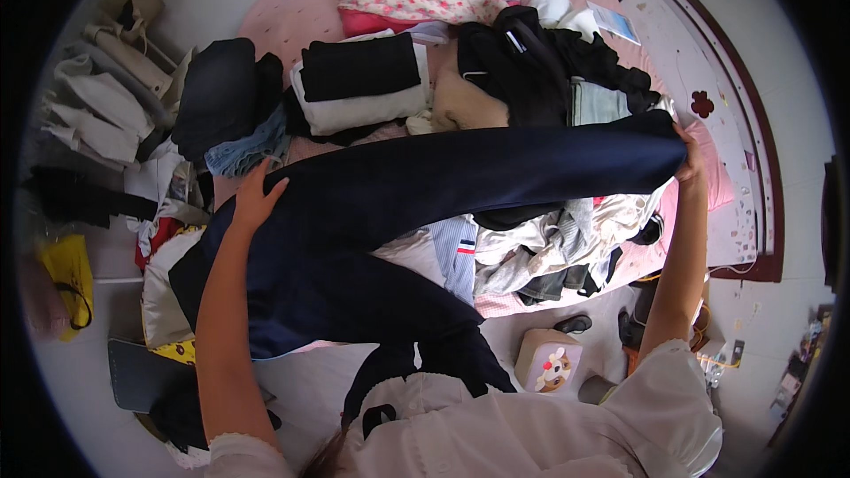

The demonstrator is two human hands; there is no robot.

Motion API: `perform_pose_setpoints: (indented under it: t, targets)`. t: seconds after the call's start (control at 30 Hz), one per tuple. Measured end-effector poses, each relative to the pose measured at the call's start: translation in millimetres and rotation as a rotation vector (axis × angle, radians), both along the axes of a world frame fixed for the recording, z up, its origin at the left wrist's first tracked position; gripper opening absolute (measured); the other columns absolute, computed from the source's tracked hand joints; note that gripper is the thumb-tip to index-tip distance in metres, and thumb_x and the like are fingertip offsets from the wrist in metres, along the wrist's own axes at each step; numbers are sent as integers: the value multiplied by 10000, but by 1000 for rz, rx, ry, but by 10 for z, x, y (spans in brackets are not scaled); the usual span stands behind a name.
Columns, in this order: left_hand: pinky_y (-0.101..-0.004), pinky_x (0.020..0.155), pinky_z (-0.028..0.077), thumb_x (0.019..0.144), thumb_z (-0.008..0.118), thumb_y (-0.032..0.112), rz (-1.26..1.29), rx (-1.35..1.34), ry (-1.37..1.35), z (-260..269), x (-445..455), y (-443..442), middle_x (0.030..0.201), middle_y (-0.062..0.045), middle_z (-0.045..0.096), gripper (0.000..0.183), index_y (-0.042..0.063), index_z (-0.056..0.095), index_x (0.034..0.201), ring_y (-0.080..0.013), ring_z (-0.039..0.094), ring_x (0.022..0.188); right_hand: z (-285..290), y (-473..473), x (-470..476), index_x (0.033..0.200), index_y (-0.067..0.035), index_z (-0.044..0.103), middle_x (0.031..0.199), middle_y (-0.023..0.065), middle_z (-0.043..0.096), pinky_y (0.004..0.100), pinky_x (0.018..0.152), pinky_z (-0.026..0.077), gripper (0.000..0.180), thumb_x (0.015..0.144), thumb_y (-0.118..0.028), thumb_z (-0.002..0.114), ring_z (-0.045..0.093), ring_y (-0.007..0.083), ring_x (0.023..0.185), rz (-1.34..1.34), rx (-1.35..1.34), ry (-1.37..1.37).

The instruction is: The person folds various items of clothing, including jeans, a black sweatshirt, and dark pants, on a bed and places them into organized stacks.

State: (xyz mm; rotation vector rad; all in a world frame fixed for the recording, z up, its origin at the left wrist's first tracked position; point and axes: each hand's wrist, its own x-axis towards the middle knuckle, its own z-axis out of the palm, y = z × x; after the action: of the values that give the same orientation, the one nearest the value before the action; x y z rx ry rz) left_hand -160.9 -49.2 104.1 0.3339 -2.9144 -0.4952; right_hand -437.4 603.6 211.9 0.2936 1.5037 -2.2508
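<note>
A pair of dark navy trousers (312, 279) is spread out in front of me, one leg stretched to the right above the bed. My right hand (690, 156) grips the end of that leg. At the waist end, my left hand (255, 199) is against the upper edge of the cloth, thumb and fingers apart; whether it pinches the fabric is unclear. The other leg slants down toward my body, and its lower end is hard to make out. Just beyond my left hand lies a folded blue denim garment (249, 139).
On the pink bed (285, 16) are dark folded clothes (216, 89), a black-and-white folded stack (362, 73), black garments (524, 73) and a loose pile (531, 245). Clothes hang at left (99, 93). A box with a dog picture (548, 362) stands on the floor.
</note>
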Motion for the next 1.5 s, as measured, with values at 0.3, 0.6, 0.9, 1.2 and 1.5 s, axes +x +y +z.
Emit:
perform_pose_setpoints:
  t: [0.3,0.6,0.9,1.2,1.5]
  targets:
    - [-300,694,390,662,540,443,-76,224,-446,172,-670,400,831,-125,547,459,21,559,839,-223,509,789,-42,350,430,941,27,484,860,129,558,302,650,472,241,797,-146,398,564,209,734,-47,-48,-10]
    - [-270,637,399,656,598,264,-120,305,-439,170,-1063,283,737,-86,557,325,18,546,861,-188,523,684,-356,195,-119,981,-6,485,845,48,542,211,669,394,267,765,-154,434,506,114,748,-24,449,207]
    - [-444,897,180,719,489,271,-107,-407,138,-335,-1022,868,1185,-141,308,524,70,303,1166,-270,283,1102,-1797,-1352,-165,1206,-68,212,1212,131,283,451,886,222,632,698,-296,513,258,279,1121,94,1657,1071]
    - [-486,888,176,691,488,376,-555,-126,-348,-453,626,1972,1209,-134,278,565,87,330,1150,-253,223,1140,-2287,-978,631,1171,-8,242,1199,166,273,404,886,217,550,726,-248,459,262,300,1100,-88,1783,810]
    - [-503,893,155,645,555,311,-260,-81,-276,-860,1181,2401,1250,-133,198,673,107,240,1203,-274,204,1145,-3771,-1356,3735,1096,45,299,1016,237,400,387,822,306,709,570,-296,631,372,361,968,-172,1273,283]
